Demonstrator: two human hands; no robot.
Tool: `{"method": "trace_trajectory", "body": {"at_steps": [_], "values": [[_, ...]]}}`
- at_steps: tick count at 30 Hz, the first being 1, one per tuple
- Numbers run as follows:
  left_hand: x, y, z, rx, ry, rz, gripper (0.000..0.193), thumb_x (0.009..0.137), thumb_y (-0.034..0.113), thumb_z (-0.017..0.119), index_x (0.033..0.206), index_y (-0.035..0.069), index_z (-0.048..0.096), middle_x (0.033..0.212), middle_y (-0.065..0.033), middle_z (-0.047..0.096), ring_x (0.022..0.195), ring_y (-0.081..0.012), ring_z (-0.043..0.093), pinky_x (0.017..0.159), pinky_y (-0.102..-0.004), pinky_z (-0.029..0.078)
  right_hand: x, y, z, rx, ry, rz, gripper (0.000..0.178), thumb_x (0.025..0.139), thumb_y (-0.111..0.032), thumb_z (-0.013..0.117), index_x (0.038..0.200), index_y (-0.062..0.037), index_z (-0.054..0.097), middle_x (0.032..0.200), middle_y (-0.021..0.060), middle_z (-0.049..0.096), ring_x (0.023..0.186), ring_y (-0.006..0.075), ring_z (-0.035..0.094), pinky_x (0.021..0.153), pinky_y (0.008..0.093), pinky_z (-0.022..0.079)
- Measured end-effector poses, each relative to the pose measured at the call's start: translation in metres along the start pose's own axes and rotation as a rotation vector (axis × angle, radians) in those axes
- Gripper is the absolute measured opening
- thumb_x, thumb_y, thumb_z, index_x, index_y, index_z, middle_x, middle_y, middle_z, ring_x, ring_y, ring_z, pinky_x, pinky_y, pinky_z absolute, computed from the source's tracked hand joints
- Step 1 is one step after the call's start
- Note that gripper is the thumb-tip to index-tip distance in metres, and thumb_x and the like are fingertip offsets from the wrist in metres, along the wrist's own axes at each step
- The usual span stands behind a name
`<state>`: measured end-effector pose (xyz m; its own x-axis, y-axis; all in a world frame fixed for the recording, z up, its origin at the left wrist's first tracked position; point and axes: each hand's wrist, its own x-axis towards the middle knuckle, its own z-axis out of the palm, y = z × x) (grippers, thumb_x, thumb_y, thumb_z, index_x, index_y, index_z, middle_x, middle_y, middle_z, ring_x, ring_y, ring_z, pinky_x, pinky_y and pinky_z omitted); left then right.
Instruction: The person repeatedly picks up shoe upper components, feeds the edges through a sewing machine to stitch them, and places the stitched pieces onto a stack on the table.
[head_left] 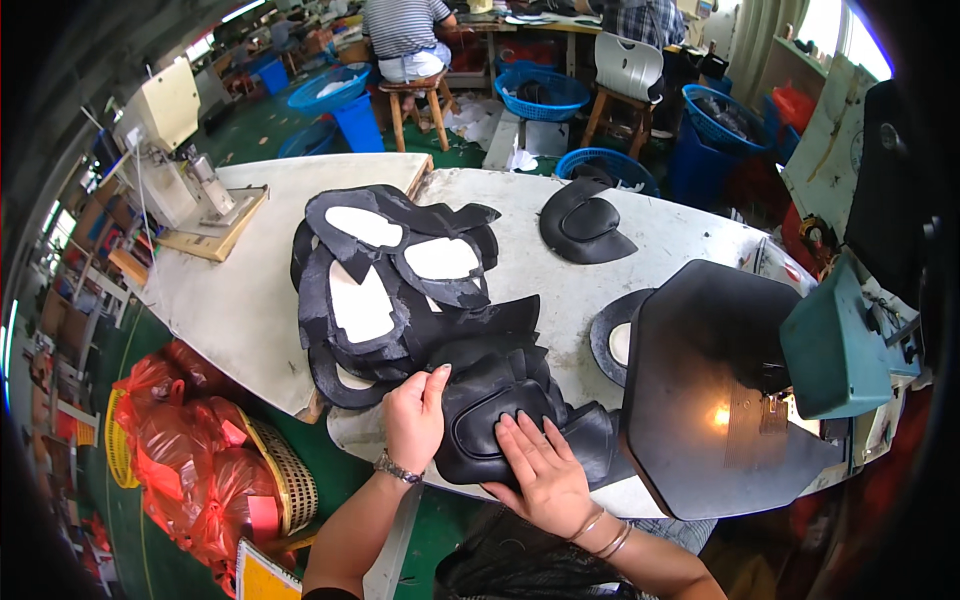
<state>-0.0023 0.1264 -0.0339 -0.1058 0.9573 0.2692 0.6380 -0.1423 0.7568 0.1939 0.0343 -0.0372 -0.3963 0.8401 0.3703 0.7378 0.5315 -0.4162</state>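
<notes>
A black leather piece [478,428] with a raised, stitched rounded panel lies on a stack of similar dark pieces at the table's near edge. My left hand [412,418] is closed at its left edge, thumb up, the other fingers curled and partly hidden. Across its right side my right hand [545,470] rests flat, fingers stretched out over the panel. Just beyond is a heap of black curved pieces [430,222], their undersides showing white oval patches [362,300]. One more black curved piece [590,222] lies apart at the far right.
At right stands a sewing machine with a green head [835,340] and a dark work plate [690,440]; a ring-shaped piece [604,335] lies beside it. Another machine [170,170] is at far left. Red bags [190,450] fill a basket at lower left. Blue baskets [540,92] and seated people are beyond.
</notes>
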Motion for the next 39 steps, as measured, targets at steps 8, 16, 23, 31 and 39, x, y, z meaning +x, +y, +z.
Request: {"method": "trace_trajectory", "body": {"at_steps": [8,16,23,31,39], "values": [[0.024,0.022,-0.026,-0.444,-0.572,-0.192,0.010,0.089,0.002,0.071,0.094,-0.003,0.064,0.081,0.0006,0.067,0.071,0.0002,0.055,0.061,-0.0169,0.043,-0.001,0.004,0.004,0.005,0.039,0.005,0.076,0.080,-0.036,0.078,0.138,0.0020,0.049,0.139,0.0172,0.055,0.131,0.0324,0.052,0.112,0.0474,0.035],[0.043,-0.004,-0.052,-0.772,-0.899,-0.353,0.030,0.092,0.000,0.065,0.121,-0.008,0.059,0.094,-0.0037,0.070,0.079,-0.0016,0.058,0.066,-0.0176,0.045,-0.002,0.007,0.006,0.015,0.040,-0.007,0.074,0.080,-0.037,0.078,0.137,0.0013,0.050,0.138,0.0167,0.056,0.130,0.0322,0.053,0.111,0.0476,0.036],[0.025,0.015,-0.012,-0.406,-0.533,-0.088,0.017,0.084,0.003,0.078,0.095,-0.005,0.068,0.076,0.0006,0.067,0.066,-0.0006,0.051,0.056,-0.0192,0.043,-0.002,0.005,0.008,-0.010,0.019,0.012,0.073,0.082,-0.038,0.075,0.138,0.0010,0.050,0.141,0.0152,0.054,0.132,0.0305,0.051,0.112,0.0468,0.035],[0.034,0.015,-0.014,-0.433,-0.515,-0.208,0.016,0.087,0.010,0.076,0.087,-0.005,0.069,0.068,-0.0027,0.065,0.060,-0.0041,0.051,0.054,-0.0235,0.045,-0.003,0.007,0.007,-0.019,0.004,0.019,0.070,0.085,-0.039,0.071,0.139,0.0004,0.049,0.143,0.0136,0.052,0.133,0.0286,0.050,0.113,0.0453,0.034],[0.031,0.011,-0.014,-0.526,-0.593,-0.237,0.021,0.082,0.008,0.080,0.094,-0.006,0.070,0.083,-0.0020,0.071,0.068,-0.0017,0.056,0.061,-0.0198,0.048,-0.004,0.005,0.006,-0.018,-0.004,0.013,0.068,0.085,-0.038,0.071,0.138,0.0000,0.050,0.142,0.0132,0.053,0.132,0.0285,0.050,0.112,0.0449,0.034]]}}
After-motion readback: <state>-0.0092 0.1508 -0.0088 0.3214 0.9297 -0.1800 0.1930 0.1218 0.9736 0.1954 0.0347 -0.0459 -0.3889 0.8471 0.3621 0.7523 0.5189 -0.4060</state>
